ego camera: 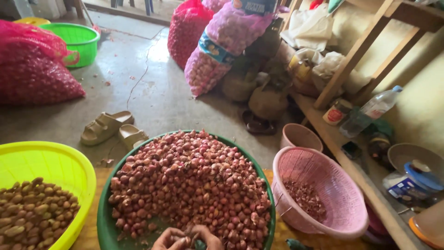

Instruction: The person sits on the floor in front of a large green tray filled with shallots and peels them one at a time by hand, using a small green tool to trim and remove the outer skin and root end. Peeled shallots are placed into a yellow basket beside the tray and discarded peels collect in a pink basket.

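Note:
A big green basin (104, 217) in front of me is heaped with small red shallots (194, 180). At the bottom edge my left hand (169, 240) and my right hand (206, 238) meet over the near side of the heap. Both are closed around one shallot (189, 237) with a dry stalk between the fingers. Only the fingers and knuckles show; the rest is cut off by the frame.
A yellow basket (55, 162) of brownish shallots sits at left. A pink basket (323, 180) with peelings and a pink cup (300, 135) are at right. Net sacks (217, 46) of shallots, tan sandals (113, 127), a green basket (76, 39) and a wooden shelf with a bottle (372, 111) surround them.

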